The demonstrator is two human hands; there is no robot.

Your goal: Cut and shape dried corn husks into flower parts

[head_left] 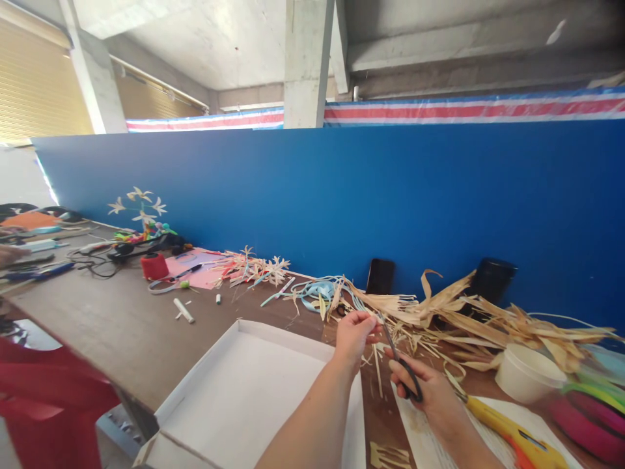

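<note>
My left hand (352, 335) is closed in a pinch on a thin pale strip of dried leaf (376, 367) that hangs down over the wooden table (112, 326). My right hand (424, 389) grips black scissors (398, 357), whose blades point up toward the pinched strip beside my left fingers. A heap of dried husks and leaves (469, 312) lies just behind both hands, against the blue partition.
A shallow white box lid (244, 384) lies front centre. A white cup (528, 372), a yellow tool (508, 426) and pink and green rolls (586, 407) are at the right. Red thread spool (154, 266), pink paper (195, 268), straw flowers (139, 205) and cables lie to the left. Two dark phones (380, 275) lean on the partition.
</note>
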